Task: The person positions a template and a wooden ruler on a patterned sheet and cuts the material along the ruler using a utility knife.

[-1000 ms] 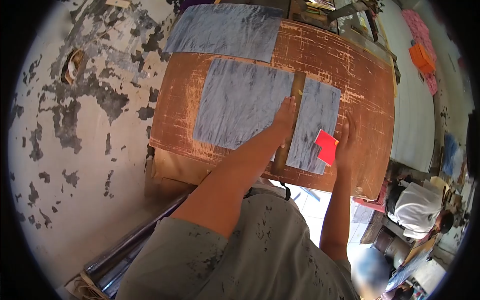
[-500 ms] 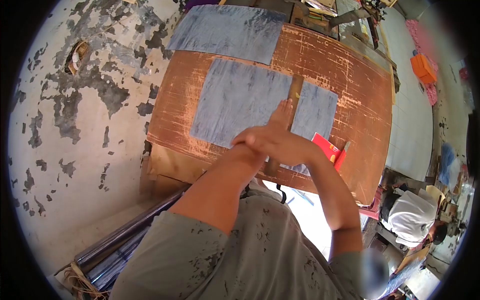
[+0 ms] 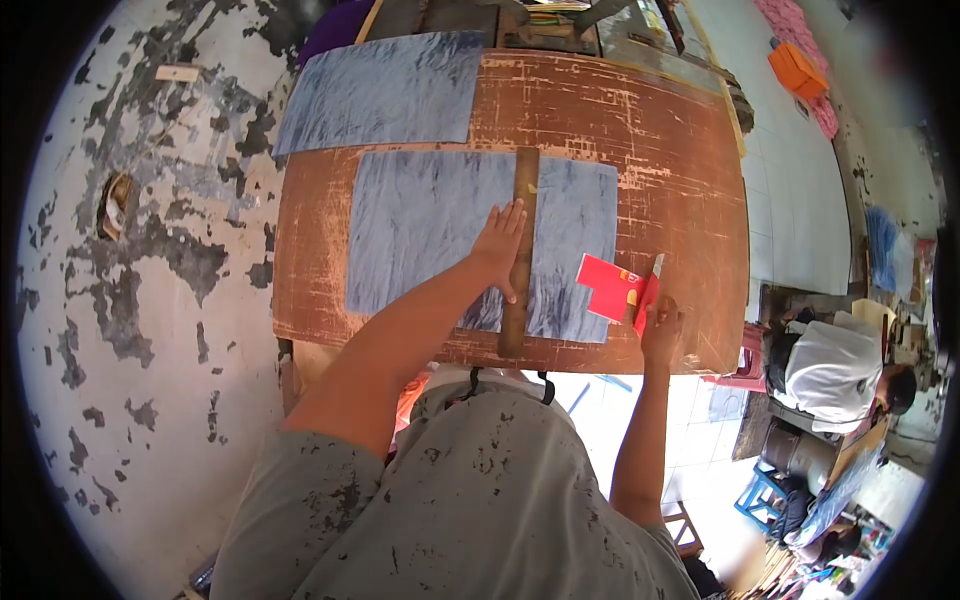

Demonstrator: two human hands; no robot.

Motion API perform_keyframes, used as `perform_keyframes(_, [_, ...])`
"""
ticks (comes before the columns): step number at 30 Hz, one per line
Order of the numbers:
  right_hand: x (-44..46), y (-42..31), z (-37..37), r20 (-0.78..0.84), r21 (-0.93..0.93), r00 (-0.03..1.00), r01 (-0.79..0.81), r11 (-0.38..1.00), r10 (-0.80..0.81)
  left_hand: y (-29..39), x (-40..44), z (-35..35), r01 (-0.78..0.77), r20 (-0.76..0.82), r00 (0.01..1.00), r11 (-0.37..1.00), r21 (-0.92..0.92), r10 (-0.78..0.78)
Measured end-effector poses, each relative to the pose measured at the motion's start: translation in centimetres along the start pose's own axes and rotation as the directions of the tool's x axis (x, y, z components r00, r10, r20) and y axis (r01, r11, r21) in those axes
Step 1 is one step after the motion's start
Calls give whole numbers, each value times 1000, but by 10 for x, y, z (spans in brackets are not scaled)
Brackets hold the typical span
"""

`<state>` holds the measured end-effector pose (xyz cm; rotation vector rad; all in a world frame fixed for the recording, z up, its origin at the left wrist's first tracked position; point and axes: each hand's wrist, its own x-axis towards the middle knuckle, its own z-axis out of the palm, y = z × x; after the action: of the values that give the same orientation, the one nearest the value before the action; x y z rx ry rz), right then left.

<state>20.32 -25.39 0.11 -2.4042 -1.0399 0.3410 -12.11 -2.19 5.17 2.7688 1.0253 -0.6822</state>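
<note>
My left hand (image 3: 500,248) lies flat with its fingers stretched on a grey-blue marbled sheet (image 3: 420,215), its fingertips against a long brown straightedge (image 3: 520,260). The straightedge runs across the sheet, with a narrower part of the sheet showing to its right. My right hand (image 3: 662,332) is at the right, its fingers curled at the lower end of a knife (image 3: 655,272) with a pale blade. A red piece of card (image 3: 605,287) lies beside the knife and overlaps the sheet's right edge. The knife's handle is partly hidden by my fingers.
Another marbled sheet (image 3: 385,90) lies at the back left of the worn brown tabletop (image 3: 690,200). A peeling wall (image 3: 170,300) stands on the left. At the right, a person in a white shirt (image 3: 835,370) sits bent over, near a red stool (image 3: 745,365).
My right hand has left my left wrist and moved right to the knife. The left hand stays by the straightedge, its thumb now visible. The whole view has shifted.
</note>
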Motion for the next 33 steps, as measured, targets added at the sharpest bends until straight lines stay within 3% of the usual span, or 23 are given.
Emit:
perform_keyframes(1, [1,-6,-4,156,128,985,-99,987,79,0,0,-1,12,30,999,1000,-1,-12])
perform_keyframes(4, [0,-18,2,40,163,999,-38,986,32,-2,-2,0,-5,3,1000,999,-31,6])
perform_keyframes(8, [3,-29,7,42,177,998,38,983,-46,-4,-2,3,-32,-11,999,999,-10,32])
perform_keyframes(11, [10,-24,11,10,75,996,89,993,-90,-5,-1,-2,-39,29,999,999,13,38])
perform_keyframes(14, [17,-41,2,25,153,999,-46,987,42,-6,-1,-6,-29,50,998,1000,2,29])
perform_keyframes(16, [12,-87,-11,242,256,923,-359,897,300,-3,0,1,-14,19,1000,1000,2,14])
perform_keyframes(17, [9,-99,7,199,412,974,-184,892,109,-3,0,1,-16,14,1000,1000,-7,16])
perform_keyframes(19, [-1,-141,35,181,491,975,26,871,-131,-3,-2,-1,-14,19,1000,1000,27,14])
perform_keyframes(22, [23,-216,89,336,224,940,-15,975,-63,-5,-5,-5,-23,25,999,999,24,22])
perform_keyframes(25, [50,-272,121,268,213,960,27,977,-85,-8,-4,-1,-39,-3,999,999,9,39])
perform_keyframes(31, [91,-314,141,429,73,902,-91,993,51,-9,0,5,-52,29,998,999,11,51])
perform_keyframes(33, [92,-317,141,449,13,893,-28,1000,19,-9,1,10,-57,12,998,998,16,57])
